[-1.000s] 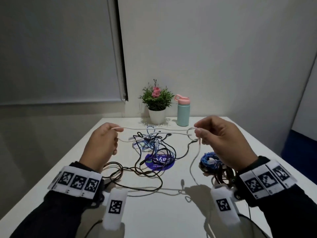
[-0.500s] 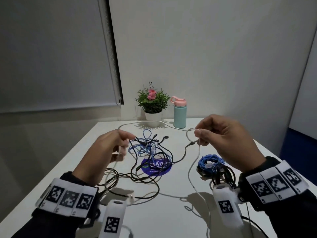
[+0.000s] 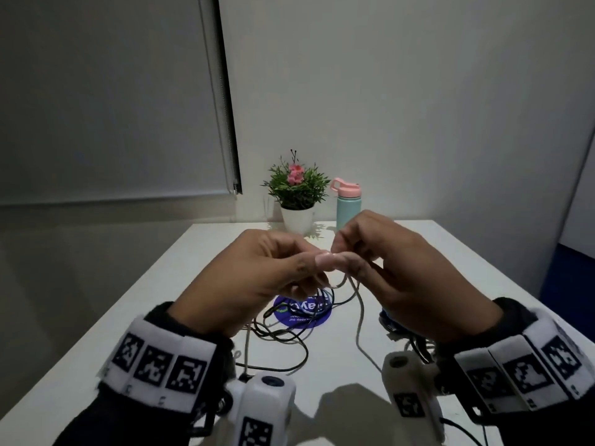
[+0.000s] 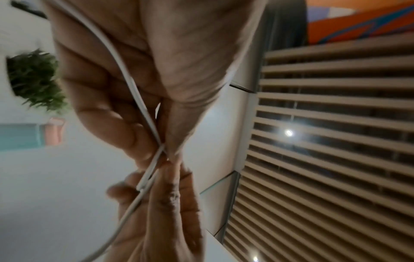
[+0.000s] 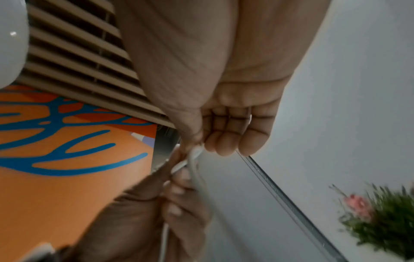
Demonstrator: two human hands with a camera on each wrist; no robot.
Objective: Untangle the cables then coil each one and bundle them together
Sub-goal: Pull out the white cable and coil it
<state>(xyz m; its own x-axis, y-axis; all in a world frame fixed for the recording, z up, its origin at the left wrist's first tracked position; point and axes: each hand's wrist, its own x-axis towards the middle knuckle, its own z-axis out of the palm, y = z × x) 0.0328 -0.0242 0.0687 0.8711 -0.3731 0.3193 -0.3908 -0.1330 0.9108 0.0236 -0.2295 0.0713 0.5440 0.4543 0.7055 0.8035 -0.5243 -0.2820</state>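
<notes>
**Both hands meet on the white cable**

Far left: roller blind down over the window. Coming in, left hand raised above the surface, thumb and fingertips pinched on the white cable; in the left wrist view, strand running down the palm and crossing another pass of itself right at the pinch. Below and between the hands, black cables sprawled loose across the round blue sticker, not yet sorted. Behind, potted plant and teal bottle against the wall, well apart from the work. Right hand touching the left at the fingertips, thumb and forefinger nipping the same white cable, other fingers curled; tail of it hanging down to the surface. Under the right wrist, a glimpse of a blue cable, mostly hidden.

Handling, by the look of it: thin, light, limp, smooth-jacketed, so likely to slip through a loose pinch and spring out of its loops. Best held at the crossing point, one hand keeping the loops pinned, the other feeding slack. Snag risk where the tail trails near the black tangle.
</notes>
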